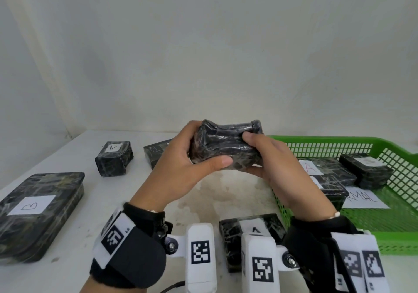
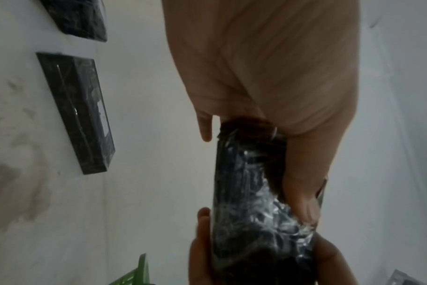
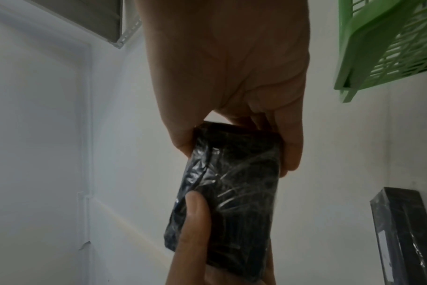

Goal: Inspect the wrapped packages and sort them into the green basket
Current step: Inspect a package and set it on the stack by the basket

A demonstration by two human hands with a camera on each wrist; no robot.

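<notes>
I have the black wrapped package [image 1: 226,144] raised above the white table [image 1: 140,204], left hand [image 1: 181,163] and right hand [image 1: 271,161] each curled round an end, so I can check its crumpled wrap before the green basket [image 1: 339,144] at right.

A: What is held? B: A dark wrapped package [image 1: 226,144], raised over the white table [image 1: 74,154]; the left hand [image 1: 181,166] grips one end, the right hand [image 1: 278,166] the other.
A: And nearby? B: A green basket [image 1: 339,142] holding packages at right; a package labelled B [image 1: 38,211] at left.
</notes>
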